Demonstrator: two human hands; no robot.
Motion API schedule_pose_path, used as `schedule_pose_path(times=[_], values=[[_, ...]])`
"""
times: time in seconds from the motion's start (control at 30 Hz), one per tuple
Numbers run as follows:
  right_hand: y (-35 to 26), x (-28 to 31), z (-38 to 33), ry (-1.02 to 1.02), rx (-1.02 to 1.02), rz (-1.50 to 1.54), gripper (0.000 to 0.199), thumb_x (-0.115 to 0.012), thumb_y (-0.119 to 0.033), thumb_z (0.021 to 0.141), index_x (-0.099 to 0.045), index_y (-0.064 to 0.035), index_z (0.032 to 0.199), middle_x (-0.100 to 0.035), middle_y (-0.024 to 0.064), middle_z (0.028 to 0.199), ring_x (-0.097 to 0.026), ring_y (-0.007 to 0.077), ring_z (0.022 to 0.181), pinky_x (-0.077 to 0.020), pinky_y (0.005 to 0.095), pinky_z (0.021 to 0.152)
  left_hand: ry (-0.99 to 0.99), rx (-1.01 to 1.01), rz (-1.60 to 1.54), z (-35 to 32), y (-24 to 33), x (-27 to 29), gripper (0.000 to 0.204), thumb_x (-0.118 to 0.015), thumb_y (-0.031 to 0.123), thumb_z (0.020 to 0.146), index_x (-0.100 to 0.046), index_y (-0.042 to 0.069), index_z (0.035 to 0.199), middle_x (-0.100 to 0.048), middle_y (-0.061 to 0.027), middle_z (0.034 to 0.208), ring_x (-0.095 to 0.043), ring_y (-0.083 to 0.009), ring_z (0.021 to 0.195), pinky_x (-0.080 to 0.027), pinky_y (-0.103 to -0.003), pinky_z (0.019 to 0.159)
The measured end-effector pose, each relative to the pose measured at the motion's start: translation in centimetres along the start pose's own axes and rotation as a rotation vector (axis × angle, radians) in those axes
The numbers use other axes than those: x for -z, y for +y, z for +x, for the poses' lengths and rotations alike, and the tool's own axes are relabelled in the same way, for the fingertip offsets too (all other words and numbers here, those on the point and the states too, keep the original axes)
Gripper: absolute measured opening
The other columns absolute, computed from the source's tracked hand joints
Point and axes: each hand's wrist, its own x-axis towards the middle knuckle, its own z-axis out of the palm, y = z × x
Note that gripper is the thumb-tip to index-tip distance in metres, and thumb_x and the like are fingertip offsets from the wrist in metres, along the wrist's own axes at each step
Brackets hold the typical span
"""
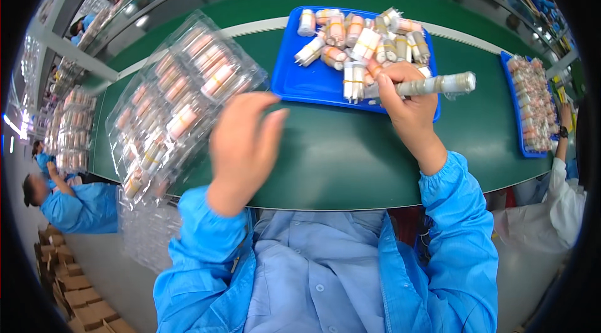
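We hold a pale roll (444,84) in our right hand (395,87), the grip pinching it between thumb and fingers, over the near right corner of a blue tray (300,81); the roll's far end sticks out past that tray's right edge. Inside the tray, pink, white and greyish bundles (366,43) lie heaped toward the far and right edges. Our left hand (246,145), blurred, is spread, thumb apart from the fingers, near the tray's near left corner; we cannot tell whether it touches anything. Left of it, a clear tray (249,69) of banded bundles lies askew, reaching the near edge of the green surface (338,161). Near the right end of the surface, a second blue tray (534,154) is filled with more. A co-worker in white (559,198) sits beyond it; another in blue (81,209) is at our left, above cartons (81,297) on the floor.
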Motion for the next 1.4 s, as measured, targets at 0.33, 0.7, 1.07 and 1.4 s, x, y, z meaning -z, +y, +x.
schedule_pose_path(times=[0.33, 0.7, 1.07, 1.4], values=[[0.7, 1.6, 0.7, 0.089, -0.356, 0.222, 0.01, -0.067, -0.007, 0.096, -0.066, -0.002, 0.088, -0.059, -0.0016, 0.073, -0.049, 0.0029, 0.061, -0.038, 0.0213, 0.053, -0.399, 0.363, -0.21, 4.4, 1.5, -11.1, 0.041, -0.077, 0.026, 0.086, -0.057, 0.005, 0.116, -0.069, -0.0204, 0.099, -0.07, -0.0356, 0.085, -0.055, -0.043, 0.074], [-0.2, -0.3, -1.0, -0.102, 0.001, 0.063, 0.011, -0.072, 0.0, 0.085, -0.063, -0.0033, 0.079, -0.062, 0.0058, 0.073, -0.057, 0.0172, 0.065, -0.0474, 0.0322, 0.064, -0.458, 0.088, -0.198, 0.4, 2.1, -4.7, 0.045, -0.084, 0.008, 0.073, -0.066, 0.003, 0.114, -0.059, -0.0114, 0.097, -0.061, -0.0259, 0.091, -0.052, -0.037, 0.079], [-0.3, -1.5, -2.2, -0.28, -0.06, 0.064, 0.01, -0.076, -0.005, 0.085, -0.067, -0.0012, 0.083, -0.064, 0.0072, 0.076, -0.061, 0.0177, 0.065, -0.0461, 0.0321, 0.057, -0.355, 0.161, -0.501, -1.5, 0.2, -7.1, 0.044, -0.071, -0.002, 0.077, -0.063, 0.001, 0.12, -0.061, -0.0135, 0.112, -0.062, -0.0304, 0.102, -0.053, -0.039, 0.088], [-0.5, -2.1, -2.8, -0.314, -0.136, 0.025, 0.013, -0.076, -0.007, 0.088, -0.064, -0.001, 0.085, -0.064, 0.0074, 0.075, -0.062, 0.0171, 0.063, -0.0477, 0.032, 0.057, -0.316, 0.161, -0.408, -1.6, 0.7, -7.1, 0.043, -0.077, 0.003, 0.076, -0.063, 0.002, 0.117, -0.06, -0.0139, 0.11, -0.062, -0.0327, 0.1, -0.051, -0.041, 0.083]])
